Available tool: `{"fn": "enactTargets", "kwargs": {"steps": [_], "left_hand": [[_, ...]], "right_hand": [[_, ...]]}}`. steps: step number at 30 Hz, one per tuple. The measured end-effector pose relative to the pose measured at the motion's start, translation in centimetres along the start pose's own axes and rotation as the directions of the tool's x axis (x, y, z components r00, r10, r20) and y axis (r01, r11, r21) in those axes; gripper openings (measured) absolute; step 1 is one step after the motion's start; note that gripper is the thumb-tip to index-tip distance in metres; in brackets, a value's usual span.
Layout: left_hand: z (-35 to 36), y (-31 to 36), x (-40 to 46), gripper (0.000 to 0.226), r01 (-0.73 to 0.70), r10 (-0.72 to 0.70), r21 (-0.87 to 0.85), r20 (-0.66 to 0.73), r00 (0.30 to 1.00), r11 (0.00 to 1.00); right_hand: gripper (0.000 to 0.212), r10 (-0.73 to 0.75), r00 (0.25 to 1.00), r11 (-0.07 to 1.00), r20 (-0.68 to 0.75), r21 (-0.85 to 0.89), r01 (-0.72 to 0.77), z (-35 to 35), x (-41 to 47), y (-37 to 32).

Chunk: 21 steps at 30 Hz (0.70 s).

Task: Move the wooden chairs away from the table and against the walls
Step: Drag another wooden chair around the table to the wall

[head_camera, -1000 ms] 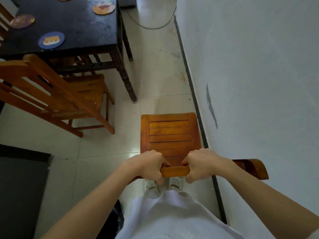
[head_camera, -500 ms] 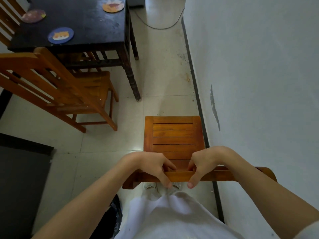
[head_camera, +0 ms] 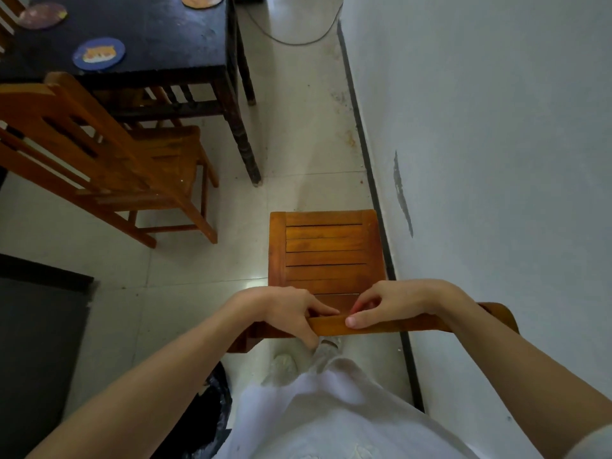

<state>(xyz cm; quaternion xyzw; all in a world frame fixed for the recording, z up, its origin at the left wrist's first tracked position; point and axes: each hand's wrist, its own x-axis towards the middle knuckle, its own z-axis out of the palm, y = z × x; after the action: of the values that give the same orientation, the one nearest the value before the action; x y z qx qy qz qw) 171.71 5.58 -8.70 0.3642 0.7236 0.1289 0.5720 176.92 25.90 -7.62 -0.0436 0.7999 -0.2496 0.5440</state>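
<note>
A wooden chair with a slatted seat (head_camera: 324,246) stands right beside the white wall (head_camera: 496,127), its right edge along the dark skirting. Its top rail (head_camera: 407,324) runs crosswise just below me. My left hand (head_camera: 281,309) wraps over the rail's left part. On the rail's middle, my right hand (head_camera: 397,299) holds only lightly, thumb on the front and fingers arched behind. A second wooden chair (head_camera: 109,160) stands at the left, its seat tucked under the dark table (head_camera: 159,31).
Round coasters (head_camera: 98,54) lie on the table. A cable (head_camera: 298,38) loops over the floor at the far end of the aisle between table and wall. A dark panel (head_camera: 39,342) sits low at the left, with a black bag (head_camera: 215,409) by my feet.
Both hands have gone from tight fists on the rail to a looser hold, the right fingers lifting most. The chair's rail now shows longer and level, and the view shifted slightly.
</note>
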Motion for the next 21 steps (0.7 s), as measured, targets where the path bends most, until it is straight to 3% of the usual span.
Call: {"fn": "enactTargets", "kwargs": {"steps": [9,13,17,21], "left_hand": [[2.7,0.0,-1.2,0.069,-0.064,0.060,0.081,0.056,0.997,0.995],[4.5,0.8,-0.5,0.073,-0.078,0.064,0.098,0.145,0.987,0.992],[4.9,1.4,0.0,0.070,-0.071,0.070,-0.002,0.182,0.981,0.998],[3.7,0.7,-0.7,0.060,-0.031,0.049,-0.123,0.142,0.989,0.992]], "right_hand": [[0.067,0.063,0.998,0.989,-0.028,0.135,-0.059,4.6,-0.9,-0.3],[0.063,0.095,0.993,0.984,0.075,0.144,-0.105,5.3,-1.8,0.3],[0.060,0.115,0.984,0.988,0.133,0.089,-0.128,5.1,-2.2,0.6],[0.035,0.098,0.991,0.994,0.089,0.048,-0.102,4.1,-1.3,0.2]]}}
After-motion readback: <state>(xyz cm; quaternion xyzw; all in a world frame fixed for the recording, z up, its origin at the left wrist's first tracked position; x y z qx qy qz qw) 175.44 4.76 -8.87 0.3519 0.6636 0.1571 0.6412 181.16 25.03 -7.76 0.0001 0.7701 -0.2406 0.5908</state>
